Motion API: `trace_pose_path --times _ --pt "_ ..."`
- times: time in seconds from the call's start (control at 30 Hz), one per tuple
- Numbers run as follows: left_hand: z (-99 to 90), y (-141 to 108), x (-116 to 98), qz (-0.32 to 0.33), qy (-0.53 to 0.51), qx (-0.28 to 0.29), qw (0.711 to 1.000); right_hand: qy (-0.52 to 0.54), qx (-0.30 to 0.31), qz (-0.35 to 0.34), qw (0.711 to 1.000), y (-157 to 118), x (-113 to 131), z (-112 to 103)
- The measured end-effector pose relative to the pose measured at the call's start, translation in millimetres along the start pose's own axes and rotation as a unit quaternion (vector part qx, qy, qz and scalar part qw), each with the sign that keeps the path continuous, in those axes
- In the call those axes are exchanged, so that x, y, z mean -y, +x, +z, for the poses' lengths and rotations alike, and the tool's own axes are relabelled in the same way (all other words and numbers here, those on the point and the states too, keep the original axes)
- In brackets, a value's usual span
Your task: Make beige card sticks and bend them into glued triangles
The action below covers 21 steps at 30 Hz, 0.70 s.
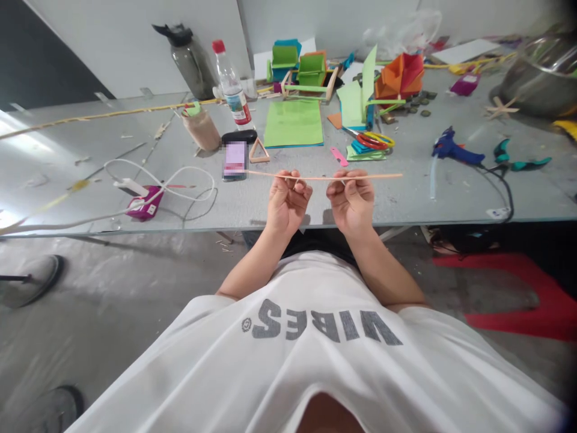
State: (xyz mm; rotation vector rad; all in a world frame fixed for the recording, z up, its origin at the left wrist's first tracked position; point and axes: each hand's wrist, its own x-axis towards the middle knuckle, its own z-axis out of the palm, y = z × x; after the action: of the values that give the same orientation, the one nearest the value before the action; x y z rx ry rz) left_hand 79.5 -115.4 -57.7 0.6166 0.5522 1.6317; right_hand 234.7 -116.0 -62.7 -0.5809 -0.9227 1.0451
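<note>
A long, thin wooden stick is held level above the table's front part. My left hand pinches it left of its middle, and my right hand pinches it farther right, with the stick's right end extending past the fingers. Just beyond my left hand stands a small wooden triangle, beside a phone. A pink cutter lies beyond the gap between my hands. Scissors with red and yellow handles rest on folded coloured paper.
Green sheets lie behind my hands. A bottle and brown jar stand back left. To the right are a blue glue gun with its cable and teal pliers. White cable and a purple power block lie left.
</note>
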Motion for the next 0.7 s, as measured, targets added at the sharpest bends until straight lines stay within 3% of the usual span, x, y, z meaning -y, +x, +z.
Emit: trace_pose_path --times 0.13,0.2,0.3,0.33,0.37,0.4,0.47,0.5,0.53,0.6,0.63,0.7 --pt "-36.3 4 -3 0.112 0.096 0.052 0.988 0.007 0.036 0.01 0.999 -6 6 -10" --pt "-51.1 4 -9 0.159 0.113 0.082 0.977 -0.004 0.044 0.053 0.998 -5 7 -21" --pt "-64.7 0 -17 0.262 0.172 0.103 0.944 -0.059 -0.044 0.096 0.993 3 4 -45" --pt "-67.6 -3 -19 0.302 0.205 0.111 0.924 -0.1 -0.103 0.06 0.988 7 3 -54" --pt "-70.4 -8 -21 0.337 0.243 0.124 0.901 -0.156 -0.17 -0.018 0.973 9 2 -61" --pt "-73.2 -13 -24 0.362 0.282 0.141 0.877 -0.214 -0.234 -0.121 0.941 9 3 -67" --pt "-80.2 -25 -28 0.379 0.368 0.186 0.829 -0.272 -0.251 -0.243 0.897 2 7 -71" --pt "-84.5 -32 -30 0.376 0.411 0.208 0.804 -0.321 -0.188 -0.292 0.881 -4 10 -70" --pt "-89.3 -38 -31 0.37 0.452 0.227 0.779 -0.374 -0.086 -0.316 0.868 -12 14 -66" --pt "-99.4 -49 -34 0.368 0.517 0.239 0.734 -0.464 0.153 -0.312 0.815 -30 18 -54" --pt "-104.3 -53 -34 0.37 0.542 0.245 0.714 -0.495 0.238 -0.294 0.782 -37 19 -48" --pt "-113.0 -58 -36 0.367 0.583 0.268 0.673 -0.548 0.325 -0.255 0.727 -48 17 -37"
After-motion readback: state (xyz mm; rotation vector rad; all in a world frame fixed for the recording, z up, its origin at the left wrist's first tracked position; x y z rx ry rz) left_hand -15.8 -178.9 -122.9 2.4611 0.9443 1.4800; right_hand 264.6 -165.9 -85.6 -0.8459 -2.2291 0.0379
